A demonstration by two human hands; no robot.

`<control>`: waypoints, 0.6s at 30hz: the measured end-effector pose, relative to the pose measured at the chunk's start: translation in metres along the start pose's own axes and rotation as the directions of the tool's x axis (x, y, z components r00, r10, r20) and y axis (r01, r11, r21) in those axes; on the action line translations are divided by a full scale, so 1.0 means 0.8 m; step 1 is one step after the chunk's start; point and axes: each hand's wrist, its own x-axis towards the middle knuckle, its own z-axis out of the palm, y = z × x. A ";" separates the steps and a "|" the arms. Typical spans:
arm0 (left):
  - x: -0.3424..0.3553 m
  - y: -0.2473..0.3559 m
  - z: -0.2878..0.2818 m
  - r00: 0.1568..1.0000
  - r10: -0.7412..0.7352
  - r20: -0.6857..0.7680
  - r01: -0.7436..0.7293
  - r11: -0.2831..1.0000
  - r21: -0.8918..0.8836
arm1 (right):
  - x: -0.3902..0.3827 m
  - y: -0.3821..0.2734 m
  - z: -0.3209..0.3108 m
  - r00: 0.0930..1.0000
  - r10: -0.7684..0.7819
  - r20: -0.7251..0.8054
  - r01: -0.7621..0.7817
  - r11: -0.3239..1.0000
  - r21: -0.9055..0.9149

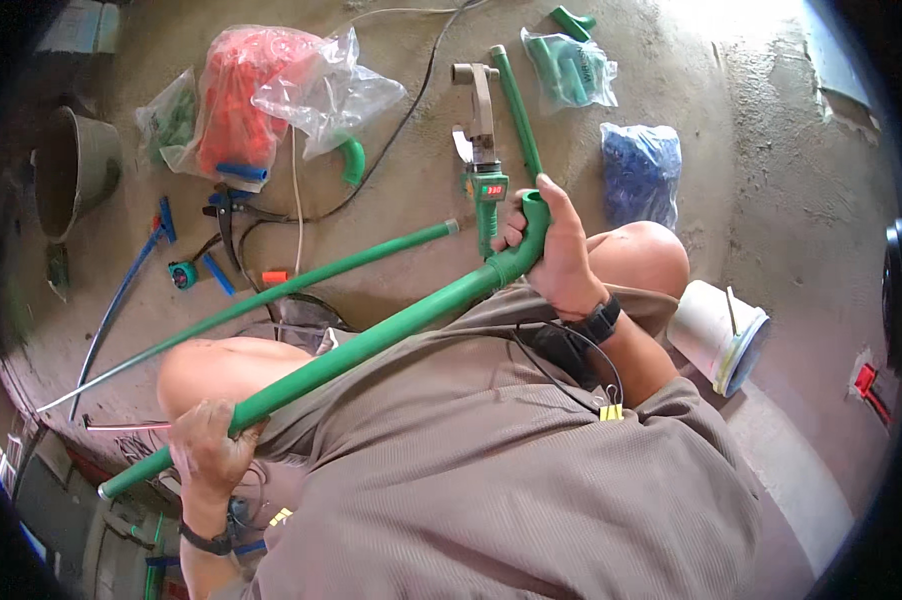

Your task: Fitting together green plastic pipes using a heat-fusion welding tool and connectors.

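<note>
Across my lap lies a long green pipe (341,360) with a curved green elbow (523,240) joined at its upper right end. My left hand (214,450) is closed round the pipe near its lower left end. My right hand (556,250) is closed round the elbow, with the thumb raised along it. Just beyond stands a green and silver pipe welding tool (488,210) with a lit red display. A second long green pipe (291,285) lies on the floor to the left, and another (516,105) points away beside the tool.
Bags of red fittings (241,95), green fittings (566,70) and blue items (641,160) rest on the concrete floor (731,180). Cables, cutters (226,225), a tape measure (183,275) and blue pipes lie left. A dark bucket (81,170) is far left, a white bucket (706,335) right.
</note>
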 end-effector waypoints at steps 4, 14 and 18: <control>0.001 0.011 0.006 0.999 0.020 0.037 -0.024 0.995 0.100 | 0.001 0.008 0.003 0.997 -0.074 0.008 0.074 0.997 0.025; 0.008 0.023 0.030 0.997 0.048 -0.052 -0.037 0.982 0.185 | 0.004 0.018 -0.007 0.989 -0.135 -0.055 0.138 0.989 0.044; 0.005 0.016 0.031 0.994 0.102 -0.048 -0.087 0.967 0.240 | 0.000 0.020 -0.006 0.983 -0.172 -0.058 0.173 0.985 0.019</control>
